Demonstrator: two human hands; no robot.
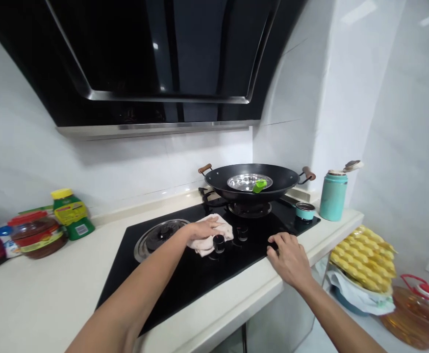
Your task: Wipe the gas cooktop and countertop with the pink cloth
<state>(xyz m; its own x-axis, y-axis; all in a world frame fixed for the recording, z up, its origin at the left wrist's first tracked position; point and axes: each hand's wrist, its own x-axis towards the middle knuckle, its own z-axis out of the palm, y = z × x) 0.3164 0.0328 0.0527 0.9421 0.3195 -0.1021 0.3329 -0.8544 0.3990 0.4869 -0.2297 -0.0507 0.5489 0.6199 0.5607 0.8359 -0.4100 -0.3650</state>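
My left hand (206,227) presses down on a pale pink cloth (222,226), its fingers over the fabric. The cloth lies bunched on the black glass cooktop (188,279), between the left burner (162,236) and two control knobs. One knob (219,243) stands against the cloth's near edge; the other knob (242,232) is just to its right. At the cooktop's front right edge rests my right hand (288,256), fingers loosely bent and apart, with nothing visible in it.
A black wok (284,189) holding a metal strainer (241,182) with a green handle sits on the right burner. Beyond are a small teal cup (305,212) and a teal flask (333,196). Jars (39,235) and a green bottle (73,215) stand left. The range hood (155,113) overhangs.
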